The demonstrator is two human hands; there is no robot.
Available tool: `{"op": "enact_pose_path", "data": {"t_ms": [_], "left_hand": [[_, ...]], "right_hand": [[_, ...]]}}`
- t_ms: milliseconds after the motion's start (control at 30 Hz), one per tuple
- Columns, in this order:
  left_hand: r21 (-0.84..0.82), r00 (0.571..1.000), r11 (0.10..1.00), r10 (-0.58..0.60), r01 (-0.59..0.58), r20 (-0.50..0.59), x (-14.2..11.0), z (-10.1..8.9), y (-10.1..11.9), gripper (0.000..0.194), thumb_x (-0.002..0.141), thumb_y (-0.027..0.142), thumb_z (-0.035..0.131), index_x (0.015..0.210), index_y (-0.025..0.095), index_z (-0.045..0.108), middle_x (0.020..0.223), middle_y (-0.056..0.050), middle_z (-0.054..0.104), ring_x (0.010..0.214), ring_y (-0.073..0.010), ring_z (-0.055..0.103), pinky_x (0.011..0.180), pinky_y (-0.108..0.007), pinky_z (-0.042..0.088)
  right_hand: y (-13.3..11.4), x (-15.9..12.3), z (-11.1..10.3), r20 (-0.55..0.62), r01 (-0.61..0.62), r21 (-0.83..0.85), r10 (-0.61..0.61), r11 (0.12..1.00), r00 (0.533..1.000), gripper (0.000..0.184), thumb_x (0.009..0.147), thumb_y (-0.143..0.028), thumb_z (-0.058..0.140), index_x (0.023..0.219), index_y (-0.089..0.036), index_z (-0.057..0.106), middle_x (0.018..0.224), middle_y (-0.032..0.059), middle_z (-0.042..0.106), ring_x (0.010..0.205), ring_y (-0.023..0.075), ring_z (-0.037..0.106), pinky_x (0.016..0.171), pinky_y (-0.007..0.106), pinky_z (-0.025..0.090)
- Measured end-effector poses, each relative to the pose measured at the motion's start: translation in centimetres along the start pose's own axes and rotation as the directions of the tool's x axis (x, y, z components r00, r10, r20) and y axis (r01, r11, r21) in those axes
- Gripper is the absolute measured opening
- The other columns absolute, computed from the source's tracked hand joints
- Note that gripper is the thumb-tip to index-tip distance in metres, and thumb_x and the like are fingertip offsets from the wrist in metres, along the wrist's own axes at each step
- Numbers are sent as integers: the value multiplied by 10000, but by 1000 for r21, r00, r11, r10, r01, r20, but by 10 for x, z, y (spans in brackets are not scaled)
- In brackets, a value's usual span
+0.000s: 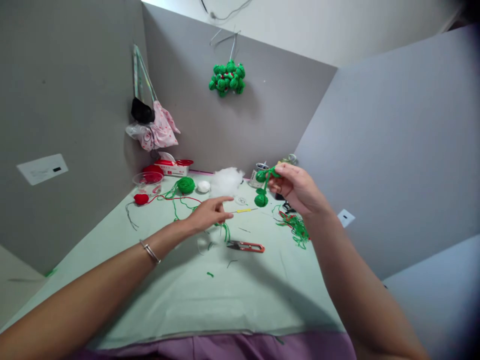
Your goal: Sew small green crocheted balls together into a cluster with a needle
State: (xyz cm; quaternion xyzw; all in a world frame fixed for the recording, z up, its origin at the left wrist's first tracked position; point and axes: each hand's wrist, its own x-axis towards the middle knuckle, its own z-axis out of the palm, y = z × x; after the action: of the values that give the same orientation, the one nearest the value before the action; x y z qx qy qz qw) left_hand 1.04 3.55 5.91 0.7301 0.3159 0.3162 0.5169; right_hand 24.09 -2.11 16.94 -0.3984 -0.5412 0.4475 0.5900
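"Holding what?"

"The right hand (294, 187) pinches strung green balls (261, 200), dangling just left of it. The left hand (212, 214) is well apart, spread loosely."

"Around them?"

"A yellow hook (243, 210) beside the left hand, scissors (251, 247) below it, yarn scraps (298, 232) below the right hand, all on the bench (210, 305)."

- Snips (246, 246) are lying on the table (202, 310).
- Stuffing (226, 182) is sitting behind them.
- The held piece (261, 200) is hanging left of the thread scraps (299, 231).
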Motion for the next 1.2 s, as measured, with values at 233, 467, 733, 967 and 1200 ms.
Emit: {"op": "enact_pose_path", "data": {"t_ms": [233, 467, 733, 967, 1200], "left_hand": [[-357, 943, 904, 300, -235, 140, 15, 2, 59, 737, 713, 317, 866, 1396, 248, 597, 1350, -141, 651, 1286, -298, 573, 1027, -412, 490], [-538, 974, 830, 216, -146, 69, -4, 10, 56, 319, 746, 272, 841, 1033, 170, 748, 1023, -54, 727, 961, -175, 665, 985, -419, 525], [-211, 998, 977, -3, 17, 66, -44, -29, 19, 432, 794, 416, 800, 1169, 220, 716, 1217, -101, 717, 1119, -255, 658, 975, -395, 481], [112, 989, 992, -43, 60, -144, -69, -88, -35, 307, 809, 471, 735, 993, 225, 749, 1042, -67, 743, 972, -228, 662, 874, -345, 490], [429, 996, 899, -80, 91, -43, -77, -91, -51, 270, 702, 378, 798, 903, 219, 715, 973, -45, 710, 930, -231, 620, 822, -327, 468]], "right_hand": [[-2, -4, 21, 49, 43, 20, -44, 999, 998, 253, 722, -341, 843, 753, -187, 646, 703, -12, 647, 612, 90, 611, 526, 189, 510], [-5, -1, 30, -85, 205, 108, -197, 973, 977, 284, 723, -321, 859, 740, -200, 603, 717, -42, 654, 586, 51, 590, 492, 133, 485], [8, -25, 36, 116, 82, 38, -86, 996, 990, 322, 791, -417, 828, 803, -214, 579, 887, 10, 748, 618, 86, 633, 495, 181, 498], [83, -64, 59, 416, -361, -82, 361, 929, 834, 282, 844, -430, 764, 809, -197, 610, 833, 48, 749, 624, 121, 658, 571, 241, 535], [125, -56, 58, 460, -85, -606, 435, 791, 774, 274, 911, -452, 659, 930, -181, 685, 755, 17, 668, 653, 137, 614, 559, 234, 450]]}}
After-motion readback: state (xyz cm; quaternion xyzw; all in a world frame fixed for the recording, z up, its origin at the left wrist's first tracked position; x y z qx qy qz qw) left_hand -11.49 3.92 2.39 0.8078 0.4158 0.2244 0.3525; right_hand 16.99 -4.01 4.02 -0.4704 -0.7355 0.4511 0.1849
